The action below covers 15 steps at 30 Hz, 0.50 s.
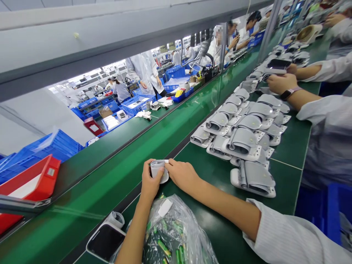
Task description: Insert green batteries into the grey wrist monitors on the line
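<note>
Both my hands hold one small white device with a grey rolled cuff (158, 169) on the green bench mat (211, 220). My left hand (150, 181) grips it from the near side. My right hand (181, 174) covers its right edge. A clear plastic bag of green batteries (176, 234) lies just below my forearms. Another device with a dark screen (106, 240) and rolled cuff lies face up at the near left.
A heap of several grey-cuffed devices (242, 143) fills the bench to the right. A co-worker's hands (280, 82) with a wrist watch handle one further along. A green conveyor belt (115, 172) runs on the left, with red (30, 183) and blue bins (55, 145) beyond.
</note>
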{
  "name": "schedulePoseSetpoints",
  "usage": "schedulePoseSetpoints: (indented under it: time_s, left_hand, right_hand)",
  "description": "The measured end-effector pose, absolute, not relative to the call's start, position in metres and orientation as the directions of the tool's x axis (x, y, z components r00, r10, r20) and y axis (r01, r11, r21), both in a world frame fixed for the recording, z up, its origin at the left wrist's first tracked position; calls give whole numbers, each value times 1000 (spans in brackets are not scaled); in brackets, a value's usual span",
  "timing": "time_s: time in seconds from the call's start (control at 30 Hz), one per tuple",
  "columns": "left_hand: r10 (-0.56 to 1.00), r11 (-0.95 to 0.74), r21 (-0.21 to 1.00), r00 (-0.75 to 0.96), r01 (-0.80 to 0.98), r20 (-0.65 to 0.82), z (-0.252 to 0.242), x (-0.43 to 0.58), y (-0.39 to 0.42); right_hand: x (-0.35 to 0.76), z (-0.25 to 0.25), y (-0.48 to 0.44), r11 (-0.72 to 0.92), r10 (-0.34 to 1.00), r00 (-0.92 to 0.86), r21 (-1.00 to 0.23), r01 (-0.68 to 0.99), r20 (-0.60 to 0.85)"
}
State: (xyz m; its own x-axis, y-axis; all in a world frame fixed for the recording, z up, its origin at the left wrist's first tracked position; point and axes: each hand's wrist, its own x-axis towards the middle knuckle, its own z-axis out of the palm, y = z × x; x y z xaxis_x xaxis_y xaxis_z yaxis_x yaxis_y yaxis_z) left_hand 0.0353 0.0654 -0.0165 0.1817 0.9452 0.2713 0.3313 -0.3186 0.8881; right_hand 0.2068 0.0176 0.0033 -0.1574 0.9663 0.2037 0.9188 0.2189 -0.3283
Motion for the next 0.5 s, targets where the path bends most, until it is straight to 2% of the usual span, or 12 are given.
schedulePoseSetpoints:
  time_s: [0.1, 0.2, 0.3, 0.5]
  left_hand:
    - [945, -320, 887, 176, 333, 275, -15, 35, 65]
    - [951, -306, 885, 153, 352, 268, -14, 35, 64]
    - [955, -296, 868, 143, 399, 260, -14, 34, 64]
    - [949, -315, 842, 138, 437, 283, -15, 34, 61]
  right_hand:
    - [208, -10, 19, 207, 962, -62, -563, 800, 266]
    - [213, -22, 23, 285, 928, 36, -769, 572, 371]
    - [218, -29, 27, 343, 898, 117, -842, 416, 423]
    - [222, -34, 28, 317, 911, 197, -920, 230, 362]
